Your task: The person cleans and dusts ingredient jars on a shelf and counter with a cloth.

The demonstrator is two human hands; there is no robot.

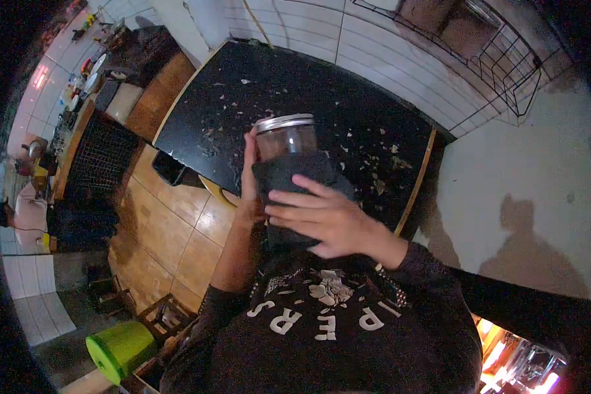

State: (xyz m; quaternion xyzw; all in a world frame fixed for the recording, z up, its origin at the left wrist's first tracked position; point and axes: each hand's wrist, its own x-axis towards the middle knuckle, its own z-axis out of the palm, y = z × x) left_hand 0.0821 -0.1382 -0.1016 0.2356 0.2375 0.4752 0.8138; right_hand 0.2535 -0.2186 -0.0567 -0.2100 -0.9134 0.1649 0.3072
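Note:
A clear jar with a silver screw lid is held up in front of my chest, above the near side of the black table. My left hand grips the jar from its left side, its fingers partly hidden behind it. A dark grey cloth covers the jar's lower part. With fingers spread, my right hand presses the cloth against the jar. The jar's base is hidden by cloth and hand.
The black tabletop has pale flaked patches. A wire rack hangs on the tiled wall at the upper right. A green bucket stands at the lower left, near a wooden stool. Dishes line a counter at the far left.

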